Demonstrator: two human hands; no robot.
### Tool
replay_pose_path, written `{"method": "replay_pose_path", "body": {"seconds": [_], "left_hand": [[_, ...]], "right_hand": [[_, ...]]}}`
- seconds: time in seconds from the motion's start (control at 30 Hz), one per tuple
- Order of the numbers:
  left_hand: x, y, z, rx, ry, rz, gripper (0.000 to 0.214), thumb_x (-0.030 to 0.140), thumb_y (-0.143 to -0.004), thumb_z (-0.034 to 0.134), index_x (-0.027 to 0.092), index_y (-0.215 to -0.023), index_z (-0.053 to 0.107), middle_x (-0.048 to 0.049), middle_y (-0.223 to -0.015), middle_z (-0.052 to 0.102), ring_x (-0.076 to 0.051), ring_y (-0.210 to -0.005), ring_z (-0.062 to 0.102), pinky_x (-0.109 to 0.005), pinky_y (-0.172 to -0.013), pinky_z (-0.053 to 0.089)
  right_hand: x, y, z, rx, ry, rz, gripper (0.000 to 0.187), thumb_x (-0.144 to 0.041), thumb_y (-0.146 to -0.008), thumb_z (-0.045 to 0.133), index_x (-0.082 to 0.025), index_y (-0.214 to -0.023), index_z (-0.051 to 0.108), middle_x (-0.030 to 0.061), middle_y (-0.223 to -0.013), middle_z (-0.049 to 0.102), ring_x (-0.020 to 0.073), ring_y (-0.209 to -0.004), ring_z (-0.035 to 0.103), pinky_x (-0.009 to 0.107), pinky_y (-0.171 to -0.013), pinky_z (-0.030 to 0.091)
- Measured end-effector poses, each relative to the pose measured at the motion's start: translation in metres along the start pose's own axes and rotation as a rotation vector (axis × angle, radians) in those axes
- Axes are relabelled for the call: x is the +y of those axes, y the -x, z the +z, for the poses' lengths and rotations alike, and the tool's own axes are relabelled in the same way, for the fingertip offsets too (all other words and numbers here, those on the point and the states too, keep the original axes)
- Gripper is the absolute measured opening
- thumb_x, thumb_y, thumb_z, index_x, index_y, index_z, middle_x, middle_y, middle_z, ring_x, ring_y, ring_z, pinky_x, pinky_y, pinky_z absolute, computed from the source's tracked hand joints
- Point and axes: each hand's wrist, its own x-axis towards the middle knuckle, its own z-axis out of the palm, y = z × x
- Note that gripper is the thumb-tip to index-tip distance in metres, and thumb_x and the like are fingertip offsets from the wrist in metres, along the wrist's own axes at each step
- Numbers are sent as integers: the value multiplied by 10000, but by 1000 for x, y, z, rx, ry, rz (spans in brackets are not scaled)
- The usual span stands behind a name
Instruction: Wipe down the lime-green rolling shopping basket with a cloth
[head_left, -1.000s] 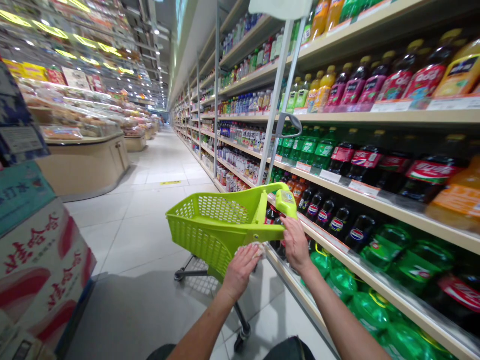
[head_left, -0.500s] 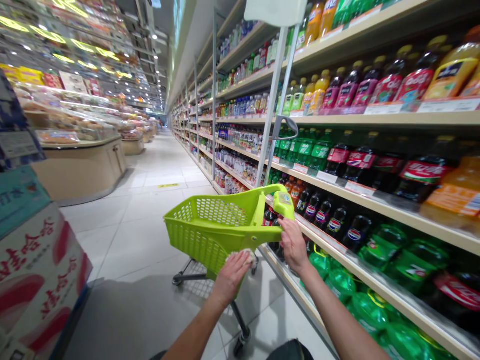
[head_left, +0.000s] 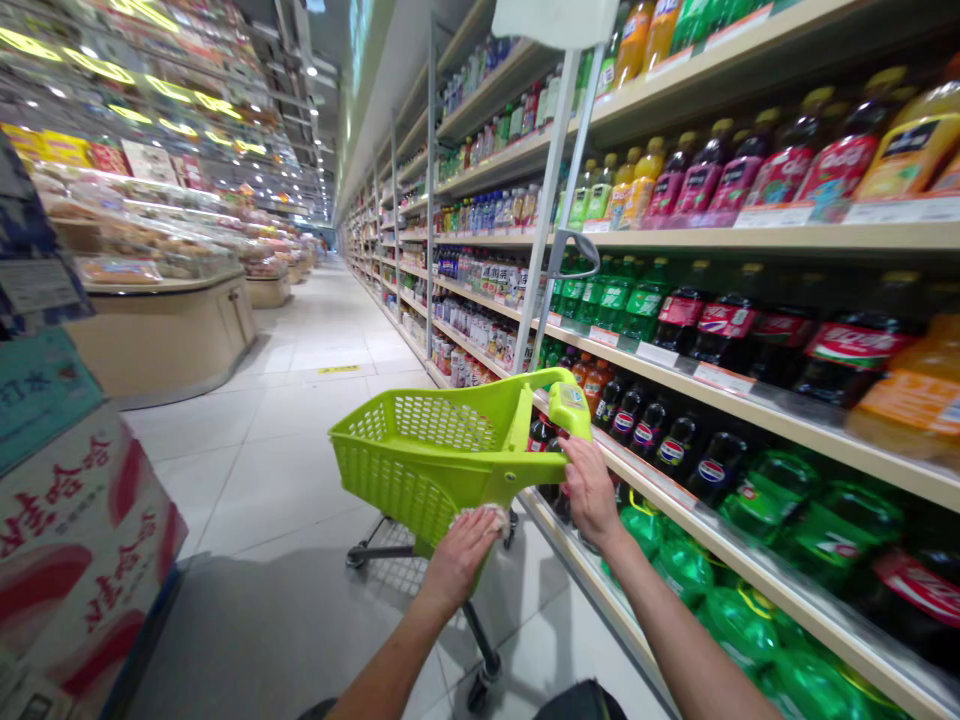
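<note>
A lime-green shopping cart [head_left: 420,460] with a perforated basket stands on the tiled floor in front of me. My left hand [head_left: 463,555] presses a pale cloth [head_left: 489,518] against the near outer side of the basket, its fingers lying over the cloth. At the handle end, my right hand [head_left: 589,488] grips the near corner of the cart's handle, below the green handle block [head_left: 568,408]. Part of that grip is hidden behind the hand. Inside the basket I see only its green plastic floor and walls.
Shelves [head_left: 750,240] packed with soda bottles run close along the right, with large green bottles [head_left: 739,620] on the bottom level. Stacked cartons [head_left: 75,560] stand at the left. Farther off is a rounded display counter [head_left: 165,340], beside a long tiled aisle [head_left: 315,320].
Both hands and the cart stay in nearly the same places. The whole view has shifted very slightly; the cloth remains under my left hand.
</note>
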Motion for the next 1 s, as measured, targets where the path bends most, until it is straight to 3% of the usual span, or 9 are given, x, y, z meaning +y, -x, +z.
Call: {"method": "replay_pose_path", "body": {"seconds": [0.1,0.23,0.3,0.53,0.6,0.7,0.8,0.87,1.0], "left_hand": [[-2,0,-7,-21,5,-28,318,196,-888,321,219,-1110,547,-59,-1181,578,-141,-1180,442,-332,-958,411],[-6,-59,-30,147,-9,-34,324,135,-866,357,187,-1139,524,-73,-1219,547,-164,-1232,374,-372,-997,372],[-8,-72,-31,181,-10,-1,309,137,-864,372,186,-1122,534,-64,-1202,562,-163,-1233,373,-368,-992,380],[-3,0,-8,29,-6,43,274,206,-885,354,198,-1056,568,-58,-1127,614,-146,-1125,499,-320,-889,471],[-1,-6,-17,47,7,24,274,199,-882,362,203,-1071,560,-60,-1144,603,-145,-1149,476,-321,-907,458],[-1,-49,-34,150,27,-11,292,150,-862,389,192,-1111,538,-76,-1207,556,-164,-1229,380,-367,-980,393],[-2,-77,-35,200,39,-19,312,124,-858,383,186,-1128,526,-77,-1216,549,-159,-1248,349,-376,-1001,371],[-2,-66,-25,171,51,8,297,148,-865,381,188,-1117,533,-71,-1195,567,-153,-1240,362,-366,-987,391],[0,-16,-10,72,51,69,283,197,-884,349,201,-1075,558,-58,-1121,617,-135,-1160,463,-314,-904,467]], "right_hand": [[0,0,0,3,5,-3,365,-249,-869,310,-173,-1168,505,94,-1138,547,211,-1113,454,482,-972,338],[0,1,2,27,10,-3,362,-250,-868,311,-178,-1163,509,89,-1123,555,214,-1104,458,488,-972,331],[0,1,3,32,18,-8,363,-249,-867,311,-186,-1167,506,83,-1121,557,213,-1101,461,486,-972,332],[2,0,-1,-2,11,-5,363,-253,-871,310,-174,-1164,508,92,-1135,554,208,-1107,462,475,-972,338],[2,0,0,2,11,3,363,-255,-870,311,-174,-1162,511,92,-1135,554,210,-1107,462,477,-977,330],[1,1,2,18,10,4,363,-256,-869,313,-178,-1163,511,88,-1132,555,211,-1106,460,482,-982,321],[1,2,3,31,16,-10,360,-248,-868,317,-177,-1165,509,89,-1125,557,211,-1100,462,487,-981,317],[1,1,2,25,18,-20,359,-244,-868,318,-177,-1165,508,91,-1127,556,211,-1101,464,485,-977,325],[3,0,0,-2,10,-15,360,-251,-869,315,-179,-1163,510,91,-1132,556,209,-1101,469,474,-966,347]]}}
